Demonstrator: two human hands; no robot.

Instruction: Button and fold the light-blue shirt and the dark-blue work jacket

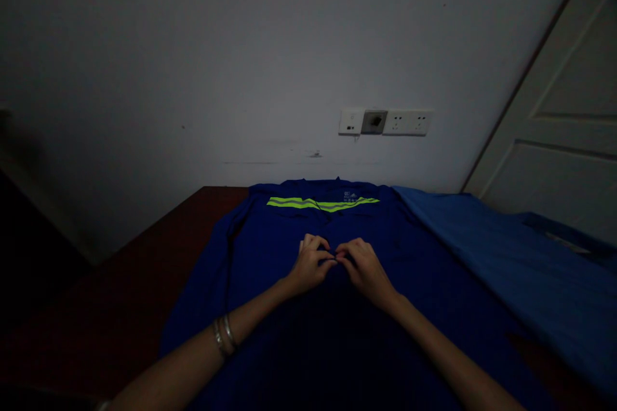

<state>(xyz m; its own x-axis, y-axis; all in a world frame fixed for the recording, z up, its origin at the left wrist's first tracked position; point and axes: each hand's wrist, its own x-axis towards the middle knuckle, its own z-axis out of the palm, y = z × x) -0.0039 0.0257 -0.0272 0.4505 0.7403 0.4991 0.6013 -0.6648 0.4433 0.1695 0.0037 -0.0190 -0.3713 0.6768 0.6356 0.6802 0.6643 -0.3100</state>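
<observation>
A dark blue jacket (270, 250) with a neon yellow-green stripe (322, 203) across the chest lies spread flat on a dark red-brown table (144, 263). My left hand (312, 263) and my right hand (364, 266) meet at the middle of the jacket's front, fingers curled and pinched together on the fabric along its centre line. What exactly the fingertips grip there is too dark to make out. Two metal bangles (224, 336) sit on my left wrist.
A lighter blue garment (506, 250) lies spread to the right, beside the jacket. A white wall stands right behind the table, with a row of sockets (385, 122). A white door (563, 128) is at the right. The room is dim.
</observation>
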